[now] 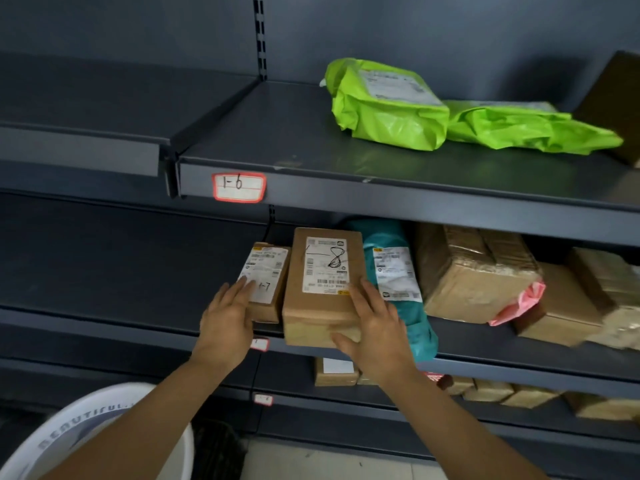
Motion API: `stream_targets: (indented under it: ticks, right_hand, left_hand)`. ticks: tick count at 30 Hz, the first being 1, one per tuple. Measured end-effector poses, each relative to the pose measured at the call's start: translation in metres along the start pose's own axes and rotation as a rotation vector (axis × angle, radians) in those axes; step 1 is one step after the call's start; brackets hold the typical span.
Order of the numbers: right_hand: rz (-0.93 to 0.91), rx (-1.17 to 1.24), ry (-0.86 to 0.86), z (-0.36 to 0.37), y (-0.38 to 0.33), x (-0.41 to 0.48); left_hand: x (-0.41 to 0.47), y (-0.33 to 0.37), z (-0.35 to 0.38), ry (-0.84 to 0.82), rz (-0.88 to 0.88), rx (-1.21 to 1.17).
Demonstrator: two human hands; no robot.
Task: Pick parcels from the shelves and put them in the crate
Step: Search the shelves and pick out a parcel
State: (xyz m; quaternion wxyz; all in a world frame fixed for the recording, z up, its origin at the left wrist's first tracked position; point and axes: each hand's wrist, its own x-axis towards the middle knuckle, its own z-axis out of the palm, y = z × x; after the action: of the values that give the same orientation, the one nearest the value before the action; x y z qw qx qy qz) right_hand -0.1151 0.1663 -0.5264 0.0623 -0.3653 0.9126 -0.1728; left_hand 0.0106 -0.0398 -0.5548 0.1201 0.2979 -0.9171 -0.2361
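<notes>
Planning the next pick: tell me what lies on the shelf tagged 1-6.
Two green bags lie there, touching; a brown box stands at the right edge, partly out of frame. Anything behind the bags is hidden.

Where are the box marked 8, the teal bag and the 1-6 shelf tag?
box marked 8 (315, 310), head view, cardboard below its label
teal bag (420, 330), head view, plastic below its label
1-6 shelf tag (239, 187), head view, its middle

Place: parcel storeroom or pickup depot.
Shelving: dark metal shelves (298, 133), a handwritten tag "1-6" (239, 187) on the front edge.
Stock: taped cardboard boxes (311, 317) and green mailer bags (388, 116) bearing shipping labels (325, 265).
</notes>
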Motion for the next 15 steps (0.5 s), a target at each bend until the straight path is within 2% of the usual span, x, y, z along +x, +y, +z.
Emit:
stream_targets:
  ticks: [3,5,7,11,13,15]
  right_hand:
    - [0.114,0.091,0.055,0.004,0.022,-0.026]
    - [0.253,0.081,0.061,0.005,0.044,-0.034]
    - [0.34,0.062,-0.01,0.005,0.064,-0.036]
    - [0.29,0.06,-0.225,0.001,0.08,-0.037]
    - [0.286,0.098,-0.189,-0.004,0.083,-0.04]
    - [0.286,0.14,-0.077,-0.016,0.086,-0.044]
  left_hand:
    - [-0.018,0.02,0.001,0.163,0.147,-0.139]
    - [-0.022,0.042,0.0,0.164,0.237,-0.105]
    - [-0.02,0.062,0.003,0.146,0.305,-0.036]
    - [-0.015,0.092,0.011,0.051,0.429,0.095]
    - [-0.014,0.101,0.013,-0.007,0.442,0.141]
    - [-0.015,0.109,0.012,-0.02,0.427,0.13]
